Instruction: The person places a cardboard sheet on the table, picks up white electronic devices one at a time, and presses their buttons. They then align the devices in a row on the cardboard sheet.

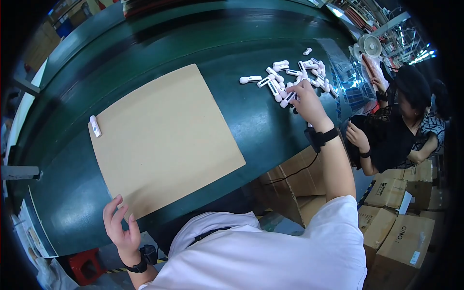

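My right hand (307, 102) reaches into a loose pile of small white handheld devices (275, 74), each with a rounded end and a dark strip on the body. Its thumb and fingers are closed around one white device (288, 99) at the near side of the pile; the fingers partly cover it. A single similar device (95, 126) lies at the far left corner of a flat brown cardboard sheet (166, 140). My left hand (122, 226) hovers by the sheet's near left corner, fingers apart and holding nothing.
The green table (261, 135) curves around the sheet. Clear plastic bags (350, 79) lie right of the pile, near a co-worker (396, 113) whose hands are at the table edge. Cardboard boxes (401, 241) stand on the floor at right; a red stool (86, 267) is lower left.
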### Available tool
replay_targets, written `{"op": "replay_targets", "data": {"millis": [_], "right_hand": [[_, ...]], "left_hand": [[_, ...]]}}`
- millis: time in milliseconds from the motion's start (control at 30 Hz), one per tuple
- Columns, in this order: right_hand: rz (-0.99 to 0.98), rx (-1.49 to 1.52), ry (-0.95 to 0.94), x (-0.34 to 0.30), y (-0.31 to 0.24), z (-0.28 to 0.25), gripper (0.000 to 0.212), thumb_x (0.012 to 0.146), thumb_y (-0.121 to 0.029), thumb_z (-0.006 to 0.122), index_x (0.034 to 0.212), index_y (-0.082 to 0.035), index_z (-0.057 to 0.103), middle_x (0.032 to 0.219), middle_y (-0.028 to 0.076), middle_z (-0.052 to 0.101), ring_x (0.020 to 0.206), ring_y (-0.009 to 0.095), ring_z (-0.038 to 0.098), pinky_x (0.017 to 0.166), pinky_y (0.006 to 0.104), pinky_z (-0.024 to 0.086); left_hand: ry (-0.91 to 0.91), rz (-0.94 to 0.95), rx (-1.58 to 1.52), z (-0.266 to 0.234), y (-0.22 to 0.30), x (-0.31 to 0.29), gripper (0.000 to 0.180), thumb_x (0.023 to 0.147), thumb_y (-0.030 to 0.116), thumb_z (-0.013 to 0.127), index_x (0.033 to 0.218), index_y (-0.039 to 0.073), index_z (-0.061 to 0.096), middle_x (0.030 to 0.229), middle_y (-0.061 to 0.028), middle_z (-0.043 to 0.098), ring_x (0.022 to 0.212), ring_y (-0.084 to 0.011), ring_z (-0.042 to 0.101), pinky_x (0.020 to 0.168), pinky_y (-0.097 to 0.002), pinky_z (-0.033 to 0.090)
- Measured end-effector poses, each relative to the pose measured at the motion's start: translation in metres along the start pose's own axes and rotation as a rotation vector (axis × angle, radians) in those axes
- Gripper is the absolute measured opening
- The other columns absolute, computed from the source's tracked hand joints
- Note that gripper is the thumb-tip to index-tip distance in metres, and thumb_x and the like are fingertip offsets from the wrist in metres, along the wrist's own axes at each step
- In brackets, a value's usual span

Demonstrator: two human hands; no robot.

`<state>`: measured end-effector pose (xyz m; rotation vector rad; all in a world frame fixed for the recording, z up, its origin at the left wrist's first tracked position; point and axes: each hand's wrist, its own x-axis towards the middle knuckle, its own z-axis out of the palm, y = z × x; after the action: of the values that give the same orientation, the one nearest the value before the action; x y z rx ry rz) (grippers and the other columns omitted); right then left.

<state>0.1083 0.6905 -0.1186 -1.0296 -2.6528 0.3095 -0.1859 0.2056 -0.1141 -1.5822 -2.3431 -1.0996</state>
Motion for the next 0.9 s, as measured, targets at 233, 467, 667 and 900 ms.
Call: {"op": "replay_targets", "data": {"millis": [233, 467, 667, 900], "right_hand": [[-0.019, 0.051, -0.127, 0.006, 0.0, -0.013, 0.025, 0.077, 0.002, 0.07, 0.1, -0.005, 0.065, 0.104, 0.012, 0.053, 0.093, 0.028, 0.057, 0.085, 0.0349, 0.047], [-0.15, 0.014, -0.149, 0.006, 0.005, -0.018, 0.017, 0.079, -0.007, 0.07, 0.096, -0.005, 0.065, 0.1, 0.012, 0.061, 0.098, 0.031, 0.059, 0.085, 0.0362, 0.048], [0.061, 0.291, -0.13, -0.003, -0.018, -0.027, 0.018, 0.084, -0.006, 0.069, 0.102, -0.004, 0.065, 0.093, 0.007, 0.067, 0.08, 0.017, 0.061, 0.075, 0.0294, 0.049], [0.064, 1.134, -0.088, -0.044, -0.142, -0.015, 0.02, 0.09, -0.007, 0.065, 0.109, -0.002, 0.068, 0.094, 0.002, 0.067, 0.084, 0.008, 0.06, 0.075, 0.0225, 0.047]], "left_hand": [[0.014, 0.012, -0.022, 0.0, 0.004, 0.002, 0.019, 0.081, 0.002, 0.059, 0.1, -0.002, 0.06, 0.118, -0.0214, 0.06, 0.103, -0.037, 0.06, 0.089, -0.044, 0.048], [0.023, 0.032, -0.074, 0.0, 0.005, -0.002, 0.017, 0.083, 0.003, 0.057, 0.1, -0.002, 0.059, 0.119, -0.0223, 0.059, 0.103, -0.0373, 0.06, 0.089, -0.0444, 0.048], [0.041, 0.031, -0.06, 0.001, 0.003, -0.007, 0.022, 0.087, 0.007, 0.055, 0.107, -0.002, 0.058, 0.12, -0.0228, 0.057, 0.102, -0.0367, 0.059, 0.09, -0.045, 0.047], [0.09, 0.027, -0.193, -0.001, 0.004, -0.008, 0.021, 0.089, 0.002, 0.05, 0.108, -0.002, 0.058, 0.126, -0.0253, 0.054, 0.112, -0.0367, 0.057, 0.098, -0.0445, 0.045]]}}
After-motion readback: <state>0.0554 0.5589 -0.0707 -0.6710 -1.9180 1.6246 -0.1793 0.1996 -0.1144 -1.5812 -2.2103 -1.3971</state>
